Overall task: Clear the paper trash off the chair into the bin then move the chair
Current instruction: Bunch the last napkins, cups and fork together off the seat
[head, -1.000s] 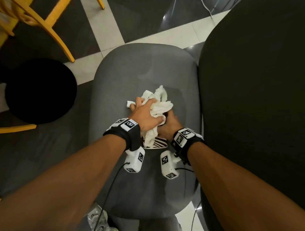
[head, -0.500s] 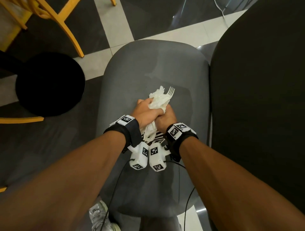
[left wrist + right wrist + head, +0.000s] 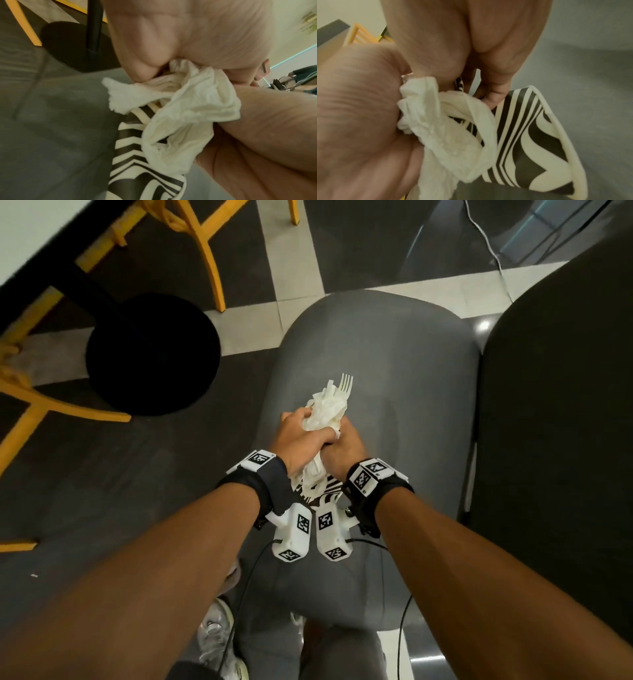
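Both hands are pressed together over the grey chair seat [image 3: 394, 354], gripping one bundle of trash. The crumpled white napkins [image 3: 325, 412] bulge out above my fists, and a white plastic fork [image 3: 345, 383] sticks up from them. My left hand [image 3: 301, 436] wraps the napkins [image 3: 185, 108] from the left. My right hand [image 3: 342, 451] holds the bundle from the right, its fingers curled on a crushed black-and-white striped paper cup [image 3: 530, 135] that hangs below the wrists [image 3: 320, 496]. The napkins [image 3: 447, 128] sit squeezed between both palms. No bin is recognisable.
A large black rounded surface [image 3: 565, 405] stands right beside the chair on the right. A black round table base [image 3: 150, 354] lies on the dark tiled floor to the left, with yellow wooden chair legs [image 3: 209, 258] behind it. A white cable [image 3: 486, 241] runs across the floor far right.
The hands have closed together and gathered the spread napkins into a tight bundle, lifting it off the seat toward me; the fork now sticks out on top.
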The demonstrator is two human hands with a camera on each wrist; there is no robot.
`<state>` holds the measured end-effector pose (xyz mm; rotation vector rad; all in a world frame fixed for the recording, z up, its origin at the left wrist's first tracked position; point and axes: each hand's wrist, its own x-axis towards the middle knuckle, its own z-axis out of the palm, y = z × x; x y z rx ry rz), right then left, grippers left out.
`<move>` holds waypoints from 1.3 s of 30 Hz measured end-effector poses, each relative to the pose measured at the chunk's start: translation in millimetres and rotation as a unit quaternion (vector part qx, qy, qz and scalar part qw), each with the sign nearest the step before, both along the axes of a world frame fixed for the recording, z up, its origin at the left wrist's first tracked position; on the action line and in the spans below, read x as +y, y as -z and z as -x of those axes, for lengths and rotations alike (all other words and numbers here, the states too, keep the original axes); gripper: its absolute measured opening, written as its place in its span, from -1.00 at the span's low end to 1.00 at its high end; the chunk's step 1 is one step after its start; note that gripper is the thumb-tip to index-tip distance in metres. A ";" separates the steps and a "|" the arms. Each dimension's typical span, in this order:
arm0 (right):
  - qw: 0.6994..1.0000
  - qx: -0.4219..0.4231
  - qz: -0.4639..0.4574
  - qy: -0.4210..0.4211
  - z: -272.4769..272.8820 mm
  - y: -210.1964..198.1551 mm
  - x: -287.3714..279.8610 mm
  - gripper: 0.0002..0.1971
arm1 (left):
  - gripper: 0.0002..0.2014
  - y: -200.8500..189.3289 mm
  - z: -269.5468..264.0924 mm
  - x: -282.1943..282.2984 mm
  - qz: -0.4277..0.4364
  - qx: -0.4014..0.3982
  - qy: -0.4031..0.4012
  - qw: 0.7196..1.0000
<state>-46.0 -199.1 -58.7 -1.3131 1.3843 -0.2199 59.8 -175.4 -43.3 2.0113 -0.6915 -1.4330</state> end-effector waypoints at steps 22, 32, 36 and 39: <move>0.952 0.121 -0.008 -0.281 -189.5 162.6 287.4 -0.44 | -0.37 158.9 -159.9 350.4 -0.078 0.018 -0.131 0.988; 0.856 0.210 -0.046 -0.470 -208.2 307.0 314.8 -0.51 | -0.37 326.1 -175.7 375.1 -0.191 -0.025 0.014 0.981; 0.836 0.219 -0.067 -0.499 -209.8 324.9 313.6 -0.53 | -0.44 321.7 -174.9 372.1 -0.204 -0.052 0.017 0.977; 0.829 0.223 -0.074 -0.508 -212.7 308.2 316.3 -0.47 | -0.22 294.3 -176.6 372.3 -0.224 -0.064 0.021 0.972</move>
